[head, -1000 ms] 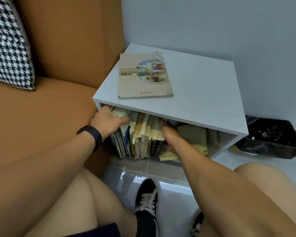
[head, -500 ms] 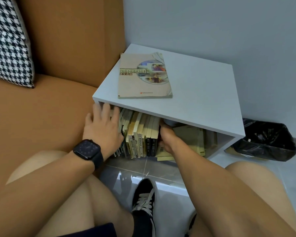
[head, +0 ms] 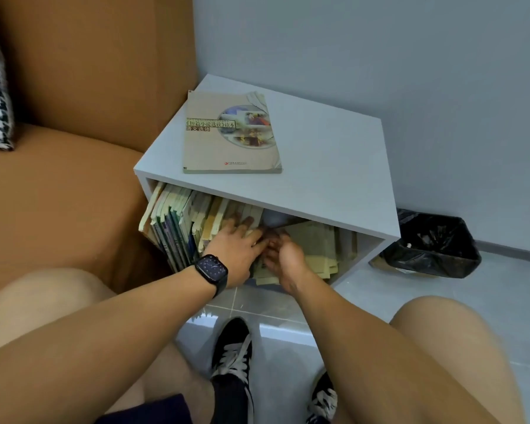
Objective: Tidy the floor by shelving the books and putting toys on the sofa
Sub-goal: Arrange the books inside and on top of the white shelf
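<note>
Head view: I look down at my two hands reaching into the shelf (head: 288, 214).
Left hand (head: 237, 244): grip open, fingers straight, pressing on the upright books (head: 178, 221), which lean left.
Right hand (head: 283, 255): fingers curled at the flat stack (head: 318, 249); I cannot tell whether this grip holds anything.
Book (head: 230, 134): lies flat on top of the shelf.
Sofa (head: 58, 185): just left of the shelf.
Bin (head: 432, 243): on the floor, right.
</note>
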Demonstrator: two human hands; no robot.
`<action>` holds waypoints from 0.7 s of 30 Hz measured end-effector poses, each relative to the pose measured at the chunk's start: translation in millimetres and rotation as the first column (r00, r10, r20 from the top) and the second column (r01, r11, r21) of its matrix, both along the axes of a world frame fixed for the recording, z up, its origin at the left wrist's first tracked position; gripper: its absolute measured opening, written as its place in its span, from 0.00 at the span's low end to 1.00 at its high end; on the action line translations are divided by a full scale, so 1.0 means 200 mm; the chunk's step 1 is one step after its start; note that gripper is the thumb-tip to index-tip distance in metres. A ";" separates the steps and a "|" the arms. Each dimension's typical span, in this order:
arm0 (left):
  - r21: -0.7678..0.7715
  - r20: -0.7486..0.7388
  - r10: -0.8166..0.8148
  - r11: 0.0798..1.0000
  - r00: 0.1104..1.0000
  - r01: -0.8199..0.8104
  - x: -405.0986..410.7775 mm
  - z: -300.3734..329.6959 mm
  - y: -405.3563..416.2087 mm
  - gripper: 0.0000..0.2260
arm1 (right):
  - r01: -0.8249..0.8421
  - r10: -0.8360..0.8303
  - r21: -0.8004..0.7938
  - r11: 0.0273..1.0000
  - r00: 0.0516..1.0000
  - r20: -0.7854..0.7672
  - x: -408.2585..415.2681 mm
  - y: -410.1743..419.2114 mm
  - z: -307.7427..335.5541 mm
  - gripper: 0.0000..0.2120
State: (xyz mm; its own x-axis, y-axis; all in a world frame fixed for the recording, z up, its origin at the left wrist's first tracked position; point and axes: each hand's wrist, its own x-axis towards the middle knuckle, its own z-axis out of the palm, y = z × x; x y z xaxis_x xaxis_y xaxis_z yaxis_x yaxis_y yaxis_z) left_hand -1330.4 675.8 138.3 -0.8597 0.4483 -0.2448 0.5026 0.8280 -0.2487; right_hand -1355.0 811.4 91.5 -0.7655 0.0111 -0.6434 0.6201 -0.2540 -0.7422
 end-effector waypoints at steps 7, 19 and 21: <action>-0.034 0.008 0.027 0.999 1.000 -0.027 -0.01 -0.01 0.01 0.26 | 0.240 -0.406 0.552 0.798 0.892 0.199 0.18 0.18 -0.09 0.20; 0.023 0.034 0.043 0.999 0.999 -0.044 -0.02 -0.01 -0.01 0.26 | 0.452 -0.473 0.141 0.881 0.824 0.310 0.09 0.31 -0.21 0.47; 0.022 0.042 0.040 0.999 0.998 -0.041 -0.01 -0.01 -0.01 0.26 | 0.455 -0.475 0.135 0.880 0.833 0.283 0.07 0.31 -0.21 0.50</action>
State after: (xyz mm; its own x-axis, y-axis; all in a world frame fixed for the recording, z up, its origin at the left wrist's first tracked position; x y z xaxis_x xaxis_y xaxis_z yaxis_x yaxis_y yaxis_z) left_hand -1333.3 674.8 136.7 -0.8667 0.4187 -0.2711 0.4777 0.8532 -0.2093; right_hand -1341.1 872.7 49.0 -0.4313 0.3621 -0.8263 0.6337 -0.5303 -0.5632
